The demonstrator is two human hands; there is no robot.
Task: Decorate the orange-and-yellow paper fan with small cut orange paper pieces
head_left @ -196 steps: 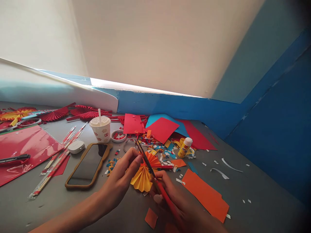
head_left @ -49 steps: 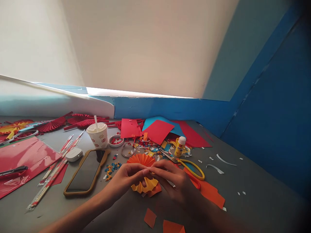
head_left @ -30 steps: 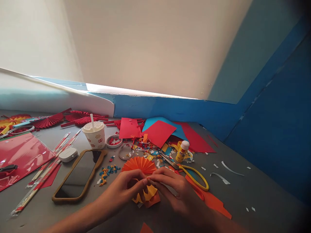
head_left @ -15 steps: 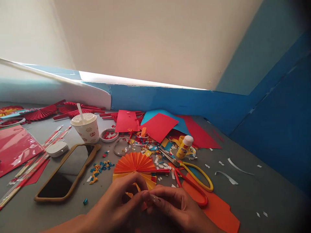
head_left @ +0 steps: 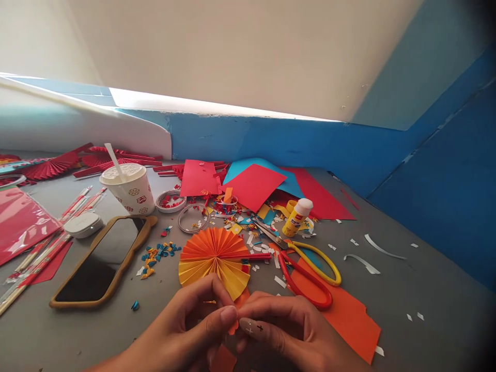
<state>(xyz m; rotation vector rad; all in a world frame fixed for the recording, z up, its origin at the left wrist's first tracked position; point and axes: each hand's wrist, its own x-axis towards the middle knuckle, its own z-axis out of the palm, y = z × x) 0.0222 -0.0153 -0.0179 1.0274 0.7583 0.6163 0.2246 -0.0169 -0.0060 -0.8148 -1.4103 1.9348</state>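
- Head view: the left hand [head_left: 189, 320] and the right hand [head_left: 277, 330] sit close together at the bottom of the view.
- Both hands seem to pinch a small orange paper piece [head_left: 233, 326] between their fingers, but the fingers hide most of it.
- A round paper fan [head_left: 213, 261], orange and yellow, lies flat on the desk [head_left: 406, 294] just above the hands. A red stick [head_left: 248, 256] lies across it.
- The scissors [head_left: 306, 279] lie to the right of the fan, with their handles on an orange paper sheet [head_left: 344, 320].
- A hard tug could rip the small piece.
- A hand that drops too far could bump the fan and bend its folds.
- A fast reach to the right could hit the scissors' sharp tips.
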